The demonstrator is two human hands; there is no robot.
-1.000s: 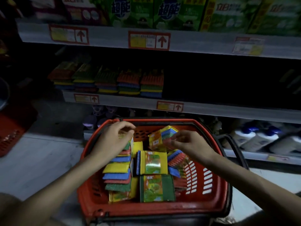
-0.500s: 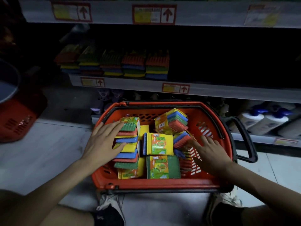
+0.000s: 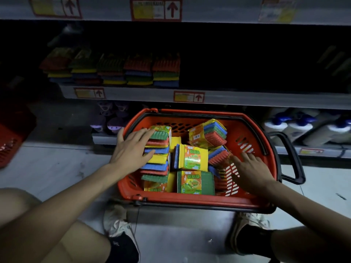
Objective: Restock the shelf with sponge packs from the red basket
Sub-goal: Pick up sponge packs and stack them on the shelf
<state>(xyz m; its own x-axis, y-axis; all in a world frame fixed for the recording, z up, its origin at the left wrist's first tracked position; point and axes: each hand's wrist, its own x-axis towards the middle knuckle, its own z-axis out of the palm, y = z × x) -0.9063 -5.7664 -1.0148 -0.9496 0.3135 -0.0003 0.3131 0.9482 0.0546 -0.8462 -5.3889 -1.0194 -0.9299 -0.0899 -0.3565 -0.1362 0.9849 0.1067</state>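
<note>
Flanking sponge packs (image 3: 191,157) in red basket (image 3: 190,201), left hand (image 3: 131,149) and right hand (image 3: 248,168) spread

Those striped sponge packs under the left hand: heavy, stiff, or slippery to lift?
Probably light and squashy: the sponge packs look like stacked foam layers. The left hand lies flat on them, so a squeeze would likely dent them. Their shiny wrappers may slide; one pack in the red basket lies tilted.

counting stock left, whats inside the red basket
Visible: sponge packs, a stack touched by the left hand, others loose. The right hand covers some; the bottom is hidden.
</note>
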